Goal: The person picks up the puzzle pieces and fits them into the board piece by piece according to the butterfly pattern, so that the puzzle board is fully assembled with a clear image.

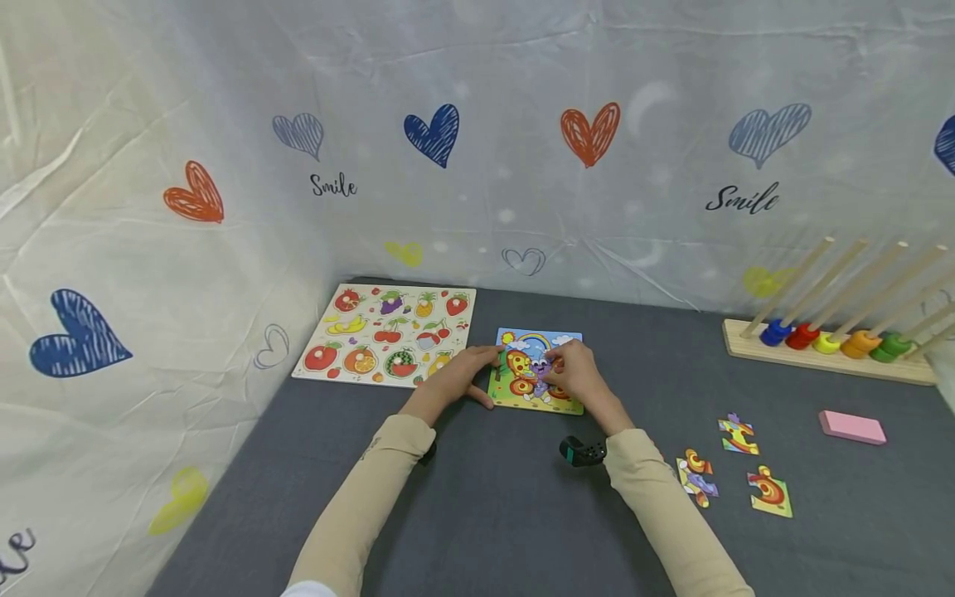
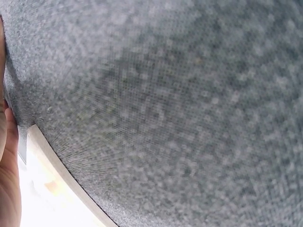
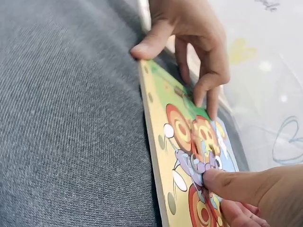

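Note:
On the dark cloth lies a small square jigsaw puzzle board (image 1: 522, 398) with a purple-bodied butterfly, a rainbow and sky. My left hand (image 1: 458, 377) holds its left side, thumb at the near corner and bent fingertips along the edge. My right hand (image 1: 582, 377) is over the board's right half, thumb and fingers bent around a puzzle piece (image 1: 539, 366) at the butterfly's purple head. In the right wrist view the right thumb (image 3: 218, 182) presses on the purple part, with fingers beside it covering some of the picture. The left wrist view shows mostly cloth.
Three loose puzzle pieces (image 1: 770, 493) lie right of the right forearm. A pink block (image 1: 852, 427) sits beyond them. At the back right stands a wooden peg rack (image 1: 828, 352) with colored rings. A fruit board (image 1: 380, 332) lies left of the puzzle, near the curtain.

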Available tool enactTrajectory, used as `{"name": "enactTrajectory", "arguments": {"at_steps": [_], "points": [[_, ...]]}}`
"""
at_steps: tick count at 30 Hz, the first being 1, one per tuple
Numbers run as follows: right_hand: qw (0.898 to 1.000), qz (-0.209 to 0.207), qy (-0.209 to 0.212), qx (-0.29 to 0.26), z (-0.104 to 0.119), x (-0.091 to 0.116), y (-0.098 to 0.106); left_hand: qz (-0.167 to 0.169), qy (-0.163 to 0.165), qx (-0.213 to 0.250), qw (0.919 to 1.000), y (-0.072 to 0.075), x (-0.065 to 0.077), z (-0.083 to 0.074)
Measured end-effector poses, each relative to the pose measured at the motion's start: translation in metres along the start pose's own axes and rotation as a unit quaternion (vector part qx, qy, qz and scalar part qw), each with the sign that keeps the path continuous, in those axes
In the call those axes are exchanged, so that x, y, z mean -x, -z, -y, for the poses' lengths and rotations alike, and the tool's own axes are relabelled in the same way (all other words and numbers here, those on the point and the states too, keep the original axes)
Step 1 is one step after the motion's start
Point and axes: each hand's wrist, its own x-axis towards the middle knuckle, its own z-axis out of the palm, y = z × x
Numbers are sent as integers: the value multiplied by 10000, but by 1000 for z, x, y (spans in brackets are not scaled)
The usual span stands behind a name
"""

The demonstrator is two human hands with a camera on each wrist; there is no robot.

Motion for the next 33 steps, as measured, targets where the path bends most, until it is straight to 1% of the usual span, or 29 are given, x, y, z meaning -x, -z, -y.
{"name": "enactTrajectory", "arguments": {"at_steps": [6, 11, 15, 21, 26, 29, 33], "points": [[10000, 84, 15, 52, 0, 0, -1, -9, -16, -1, 10000, 0, 0, 0], [10000, 24, 20, 77, -1, 0, -1, 9, 1, -33, 10000, -1, -1, 2], [9999, -3, 116, 105, -4, 0, -1, -11, 33, -80, 10000, -2, -2, 3], [9998, 149, 129, 12, -7, -1, 0, -31, 29, -93, 9999, -3, -2, 5], [9990, 349, -53, -257, -11, 1, 8, -12, -3, -54, 10000, -4, -2, 6], [9978, 359, -126, -544, -14, 2, 12, -17, 13, -59, 10000, -4, -2, 6], [9959, 338, -151, -824, -19, 3, 12, -13, 37, -97, 9999, -5, -2, 6]]}}
